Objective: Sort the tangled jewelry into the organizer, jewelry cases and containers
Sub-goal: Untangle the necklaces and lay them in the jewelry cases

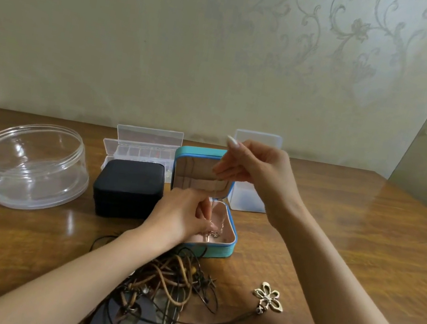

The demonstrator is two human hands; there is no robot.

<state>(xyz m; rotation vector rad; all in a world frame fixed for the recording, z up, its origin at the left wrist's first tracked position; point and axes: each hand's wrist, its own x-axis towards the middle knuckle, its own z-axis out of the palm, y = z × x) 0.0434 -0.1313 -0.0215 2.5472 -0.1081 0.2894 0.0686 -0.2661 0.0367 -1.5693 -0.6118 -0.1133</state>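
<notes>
Counted on the wooden table (338,226): two jewelry cases side by side (blue case (219,251) open, black case (127,189) closed), one round clear container (34,167), one compartment organizer (139,153) and one frosted box (248,199) near the back edge. Pinching one thin chain (214,233): right hand (258,175) above the blue case, left hand (182,216) low in its tray. Nearer the person, one cord tangle (172,277), one flower pendant (269,297); bare wood stretching right.

Two cases (127,189) (229,246), two clear boxes (148,136) (250,198), one tub (31,167), one pendant (269,297), perhaps several cords (172,277)
</notes>
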